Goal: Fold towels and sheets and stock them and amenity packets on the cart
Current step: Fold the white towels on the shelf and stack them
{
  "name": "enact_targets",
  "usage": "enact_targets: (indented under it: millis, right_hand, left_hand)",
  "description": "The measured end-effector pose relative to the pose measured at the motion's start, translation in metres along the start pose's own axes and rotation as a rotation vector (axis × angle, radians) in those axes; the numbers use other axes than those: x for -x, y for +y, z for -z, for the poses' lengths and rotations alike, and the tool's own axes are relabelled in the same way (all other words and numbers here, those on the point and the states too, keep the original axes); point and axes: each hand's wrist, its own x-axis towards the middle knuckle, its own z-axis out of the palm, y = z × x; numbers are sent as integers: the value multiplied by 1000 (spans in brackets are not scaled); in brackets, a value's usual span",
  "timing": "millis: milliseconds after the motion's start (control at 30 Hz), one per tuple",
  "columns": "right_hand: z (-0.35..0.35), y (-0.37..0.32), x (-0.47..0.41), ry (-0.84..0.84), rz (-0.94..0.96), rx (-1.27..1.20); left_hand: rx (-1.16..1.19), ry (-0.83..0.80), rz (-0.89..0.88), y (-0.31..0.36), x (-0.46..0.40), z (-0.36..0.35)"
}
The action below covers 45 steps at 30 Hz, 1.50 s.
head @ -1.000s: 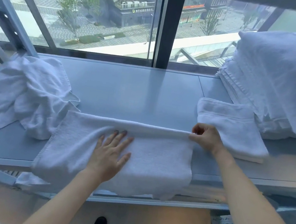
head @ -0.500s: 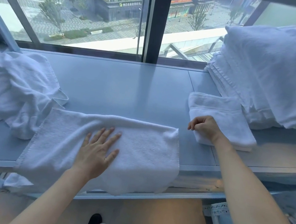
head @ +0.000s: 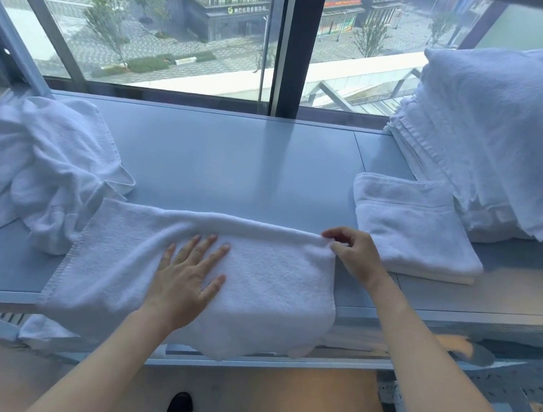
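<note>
The towel lies on the shelf, long axis left to right. The left hand presses flat on its middle, fingers straight. The right hand pinches its far right corner, so it is nearer for folding leftward.

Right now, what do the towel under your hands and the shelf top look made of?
Towel: white looped terry, probably cotton; nubby pile, stitched hem. Shelf top: smooth grey-blue sheet with a soft sheen, likely painted metal or laminate; seam visible, window reflected.
</note>
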Motion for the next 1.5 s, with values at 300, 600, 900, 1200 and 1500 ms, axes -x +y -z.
enact_targets:
  millis: [300, 600, 900, 1200, 1500]
  right_hand:
    - [-7, 9, 7, 230, 75, 28]
    - [-4, 0, 10, 445, 232, 246]
    - [-100, -17, 72, -116, 293, 637]
    - [-73, 2, 26, -81, 255, 744]
    - [-79, -9, -11, -87, 259, 755]
  left_hand:
    - [-9, 13, 1, -1, 1, -1]
    - [-16, 23, 7, -1, -1, -5]
    - [5, 8, -2, 55, 2, -20]
    - [102, 33, 7, 40, -35, -11]
    - [3, 44, 150, -24, -77, 9]
